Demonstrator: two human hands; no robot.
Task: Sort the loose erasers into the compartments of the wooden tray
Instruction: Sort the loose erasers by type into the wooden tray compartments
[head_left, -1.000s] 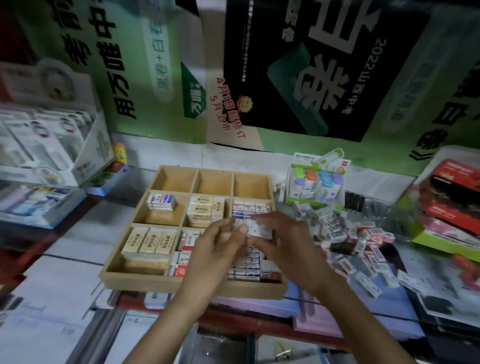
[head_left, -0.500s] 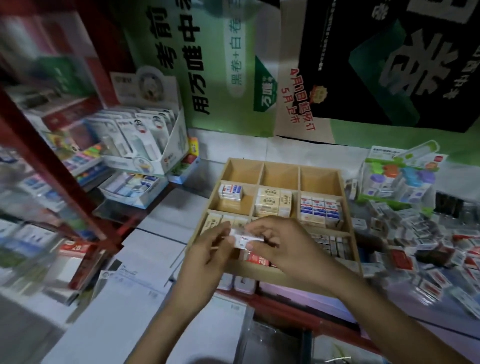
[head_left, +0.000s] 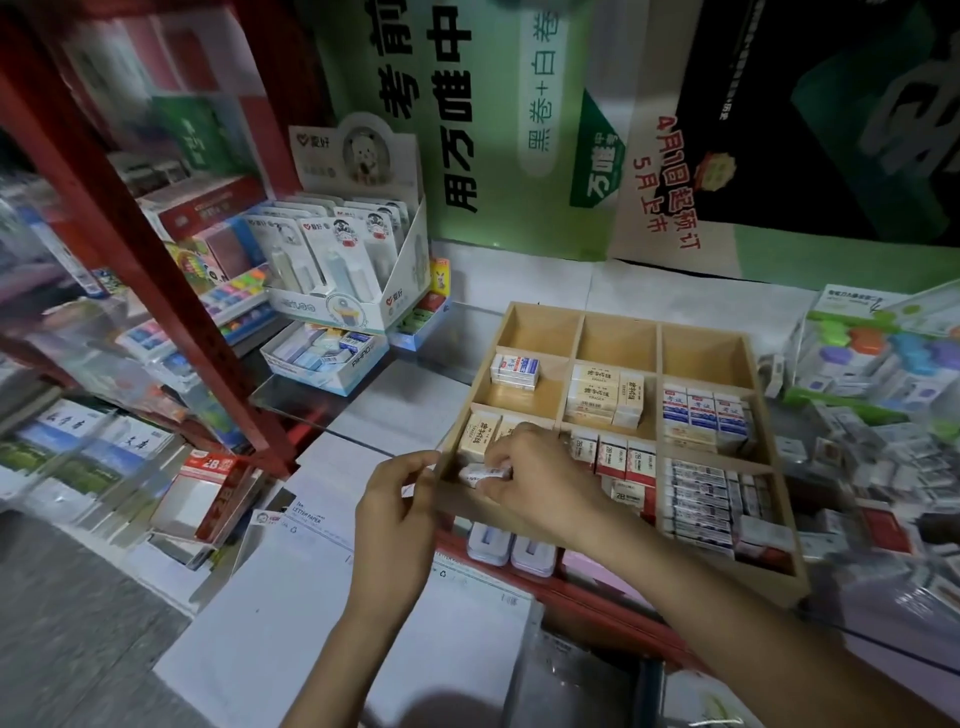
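Note:
The wooden tray (head_left: 657, 332) sits at the centre right, its back row bare and the other compartments filled with boxed erasers. My right hand (head_left: 540, 480) is over the tray's front-left compartment, fingers closed on a small white eraser (head_left: 480, 473). My left hand (head_left: 397, 499) hovers just left of the tray's corner, its thumb and fingers pinched together near the same eraser; what it pinches is hard to tell. A heap of loose erasers (head_left: 878, 457) lies right of the tray, blurred.
A red shelf post (head_left: 135, 249) slants across the left. Display boxes of stationery (head_left: 353, 270) stand at the back left. White paper sheets (head_left: 322, 597) cover the near counter. A green box of coloured items (head_left: 878, 353) sits at the back right.
The camera swung left, so the tray shifted right in view. Both hands carried the white eraser from the tray's middle toward its front-left compartment.

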